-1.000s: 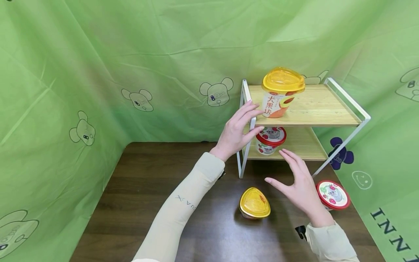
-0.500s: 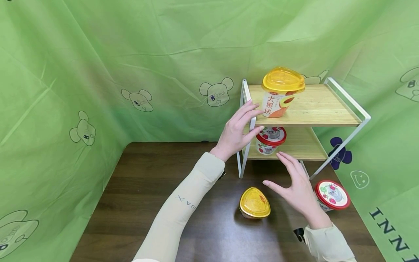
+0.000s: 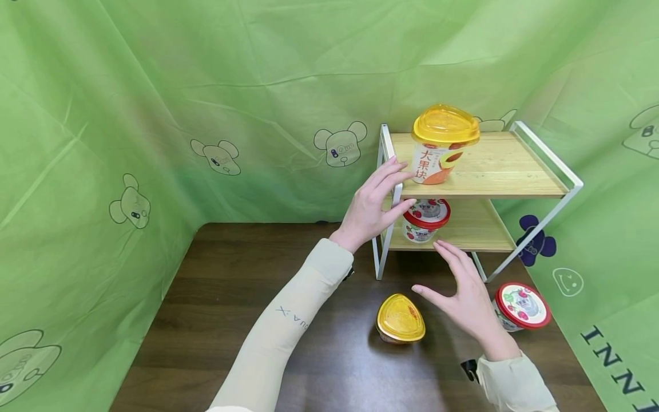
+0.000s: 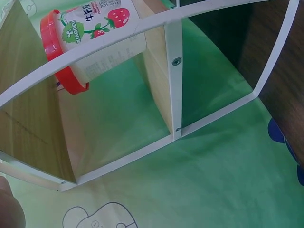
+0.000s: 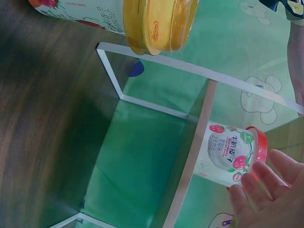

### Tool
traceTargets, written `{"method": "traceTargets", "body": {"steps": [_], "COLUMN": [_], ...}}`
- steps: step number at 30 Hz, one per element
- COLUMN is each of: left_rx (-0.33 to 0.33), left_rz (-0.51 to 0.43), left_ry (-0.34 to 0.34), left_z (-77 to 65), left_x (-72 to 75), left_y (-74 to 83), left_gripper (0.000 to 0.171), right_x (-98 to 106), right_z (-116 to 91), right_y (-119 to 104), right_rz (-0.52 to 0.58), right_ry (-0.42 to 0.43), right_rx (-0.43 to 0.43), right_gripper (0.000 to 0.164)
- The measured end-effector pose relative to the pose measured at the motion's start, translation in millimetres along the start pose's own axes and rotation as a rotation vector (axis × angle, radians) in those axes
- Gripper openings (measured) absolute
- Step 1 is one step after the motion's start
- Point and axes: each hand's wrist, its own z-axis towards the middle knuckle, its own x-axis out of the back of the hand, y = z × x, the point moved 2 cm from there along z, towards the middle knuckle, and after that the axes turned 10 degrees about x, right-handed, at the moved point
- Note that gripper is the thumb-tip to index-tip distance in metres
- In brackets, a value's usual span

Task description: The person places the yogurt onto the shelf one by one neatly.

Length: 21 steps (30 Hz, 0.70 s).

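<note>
Left hand [image 3: 368,203]: fingers extended, thumb wide, by the rack's [image 3: 509,166] left edge; whether touching, we cannot tell
Right hand [image 3: 469,300]: we see thumb and fingers wide apart
Tall cup [image 3: 445,137]: upper shelf, front left corner
Red-lidded tub [image 3: 427,220]: below, lower shelf
Yellow-lidded cup [image 3: 401,319]: tabletop [image 3: 247,286]
Second tub [image 3: 523,306]: tabletop's right edge

Looking forward and down from the head, taking in the shelf [image 3: 507,166] at frame right; looking closer, aslant, from each wrist, sharing its strawberry-printed tub [image 5: 230,154], upper left and centre right respectively.
</note>
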Motion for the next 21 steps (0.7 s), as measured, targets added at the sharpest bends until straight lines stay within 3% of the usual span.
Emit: {"method": "traceTargets", "body": {"steps": [21], "left_rx": [0.003], "left_rz": [0.002], "left_ry": [0.015], "left_z": [0.1], "left_x": [-1.8], "left_y": [-0.4], "left_gripper": [0.042], "right_x": [-8.3], "right_z": [-4.5], "right_y": [-0.4], "right_rz": [-0.003], "right_ry": [-0.025], "right_rx": [0.011], "right_gripper": [0.097]}}
